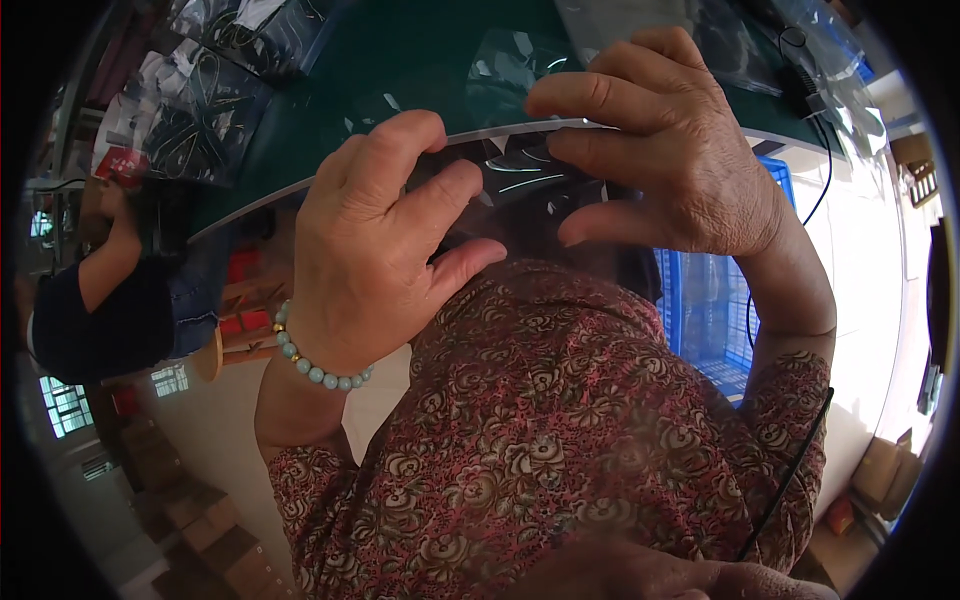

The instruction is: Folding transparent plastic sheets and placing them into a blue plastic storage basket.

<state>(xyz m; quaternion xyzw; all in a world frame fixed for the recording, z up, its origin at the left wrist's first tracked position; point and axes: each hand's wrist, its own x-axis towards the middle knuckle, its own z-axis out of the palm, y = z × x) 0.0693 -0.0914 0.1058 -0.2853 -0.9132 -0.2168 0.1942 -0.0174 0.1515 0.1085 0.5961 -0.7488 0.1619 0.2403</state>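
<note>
Here, at the green tabletop edge, your left hand and right hand pinch a clear plastic bag between fingers; opening it looks the step, needing a gentle pull.

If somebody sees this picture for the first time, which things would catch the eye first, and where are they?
First the two hands in the middle: the left hand, with a pale green bead bracelet on its wrist, and the right hand both pinch a clear plastic bag at the edge of the dark green table. Below them a red flowered blouse fills the lower half. At the far left another person's arm in a dark sleeve shows.
</note>
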